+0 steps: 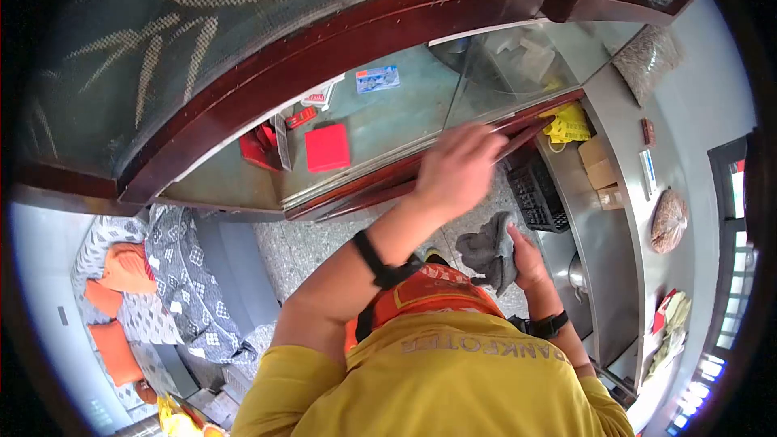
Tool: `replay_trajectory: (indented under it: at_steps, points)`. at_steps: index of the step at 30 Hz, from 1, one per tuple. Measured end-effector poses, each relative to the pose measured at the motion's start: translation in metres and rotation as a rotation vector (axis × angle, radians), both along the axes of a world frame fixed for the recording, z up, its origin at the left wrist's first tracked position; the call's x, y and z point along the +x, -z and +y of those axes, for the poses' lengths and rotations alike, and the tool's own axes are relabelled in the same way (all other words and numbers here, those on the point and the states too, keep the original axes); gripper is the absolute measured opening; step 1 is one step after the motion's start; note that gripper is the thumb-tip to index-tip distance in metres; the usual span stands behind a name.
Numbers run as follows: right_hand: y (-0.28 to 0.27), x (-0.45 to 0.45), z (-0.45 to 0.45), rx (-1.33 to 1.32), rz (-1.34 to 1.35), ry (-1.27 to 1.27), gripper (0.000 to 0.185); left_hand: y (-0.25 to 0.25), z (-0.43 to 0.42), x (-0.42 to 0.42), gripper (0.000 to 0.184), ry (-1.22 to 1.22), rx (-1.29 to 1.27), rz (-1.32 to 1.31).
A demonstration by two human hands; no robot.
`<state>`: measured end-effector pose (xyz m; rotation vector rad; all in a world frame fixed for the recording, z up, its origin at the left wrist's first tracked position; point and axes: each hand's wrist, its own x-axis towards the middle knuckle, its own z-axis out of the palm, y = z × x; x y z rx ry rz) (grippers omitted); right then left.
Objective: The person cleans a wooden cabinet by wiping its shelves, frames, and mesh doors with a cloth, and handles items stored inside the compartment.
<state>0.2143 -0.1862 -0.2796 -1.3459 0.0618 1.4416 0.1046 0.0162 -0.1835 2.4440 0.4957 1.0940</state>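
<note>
My left hand (pixel 460 168), with a black band at the wrist, is over the dark red wooden edge (pixel 380 190) of the glass-topped counter (pixel 413 125). Its fingers look bent but are blurred, and whether they touch the wood is unclear. Lower and to the right, my right hand (pixel 528 260) grips a bunched grey cloth (pixel 487 251), thumb on top. The cloth hangs over the speckled floor in front of my body.
A red box (pixel 327 147) and a blue card (pixel 378 79) are on the counter. At right, a metal shelf unit (pixel 603 218) holds yellow bags (pixel 568 125); a black crate (pixel 538 197) is beside it. Orange cushions (pixel 117 352) lie on a sofa at left.
</note>
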Motion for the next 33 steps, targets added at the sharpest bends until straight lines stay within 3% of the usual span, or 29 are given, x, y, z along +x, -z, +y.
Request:
replay_trajectory:
  at_steps: [2, 3, 5, 6, 8, 14, 18, 20, 24, 26, 29, 31, 32, 33]
  points:
    - [-0.002, 0.001, 0.004, -0.034, -0.021, -0.025, 0.045, 0.008, 0.01, -0.052, 0.027, -0.292, -0.142, 0.074]
    - [-0.003, 0.0, 0.008, -0.057, -0.044, -0.038, 0.045, 0.017, 0.029, -0.073, 0.036, -0.504, 0.034, 0.116]
    - [-0.008, -0.007, 0.018, -0.075, -0.045, -0.043, 0.046, 0.034, 0.049, -0.109, 0.078, -0.857, -0.093, 0.437]
    - [-0.007, -0.011, 0.021, -0.085, -0.055, -0.044, 0.046, 0.047, 0.06, -0.12, 0.086, -0.939, -0.069, 0.494]
    - [-0.004, -0.019, 0.028, -0.076, -0.039, -0.035, 0.047, 0.059, 0.076, -0.13, 0.091, -0.907, -0.327, 0.635]
    - [-0.008, -0.038, 0.037, 0.018, 0.0, -0.023, 0.045, 0.05, 0.095, -0.126, 0.1, -0.751, -0.322, 0.746]
    - [-0.014, -0.048, 0.03, 0.022, 0.011, 0.149, 0.044, 0.047, 0.172, -0.123, 0.067, -0.68, -0.438, 0.346]
    - [-0.014, -0.053, 0.022, 0.021, -0.017, 0.186, 0.043, 0.049, 0.205, -0.117, 0.066, -0.672, -0.256, 0.613]
    - [0.003, -0.06, -0.004, -0.009, 0.0, 0.348, 0.04, 0.077, 0.236, -0.103, 0.054, -0.805, -0.084, 0.817]
    - [0.003, -0.065, -0.011, 0.107, 0.064, 0.422, 0.04, 0.087, 0.241, -0.106, 0.047, -0.812, 0.006, 0.654]
    - [0.006, -0.065, -0.023, 0.078, 0.071, 0.474, 0.041, 0.093, 0.242, -0.111, 0.036, -0.814, 0.089, 0.524]
    - [0.007, -0.066, -0.029, 0.031, 0.068, 0.509, 0.041, 0.089, 0.236, -0.12, 0.034, -0.841, 0.048, 0.606]
    - [0.008, -0.066, -0.029, 0.043, 0.074, 0.502, 0.041, 0.07, 0.221, -0.119, 0.032, -0.827, 0.19, 0.791]
    - [0.01, -0.065, -0.028, 0.058, 0.082, 0.495, 0.042, 0.08, 0.228, -0.124, 0.033, -0.836, 0.324, 0.799]
